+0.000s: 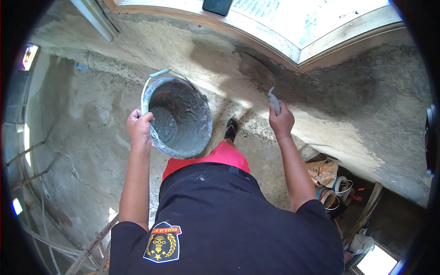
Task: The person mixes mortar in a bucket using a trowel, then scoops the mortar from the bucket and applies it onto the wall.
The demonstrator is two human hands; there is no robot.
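Note:
My left hand point(139, 126) grips the rim of a grey-coated bucket point(208, 123), thumb over the edge. The bucket is tilted so its mouth faces me, and wet grey mortar point(161, 124) lies at its bottom and smears its sides. In my right hand point(281, 121) is the handle of a trowel point(274, 101), closed in the fingers. Its blade points up toward the wall point(220, 59) under the window; the blade blends into a dark patch, so I cannot tell whether it touches.
A phone point(217, 6) rests on the wooden window frame point(266, 43). At lower right sit a torn cement bag point(323, 172) and small paint buckets point(343, 184). Poles point(94, 243) stand at lower left. My sandalled foot point(231, 129) is on the rough floor.

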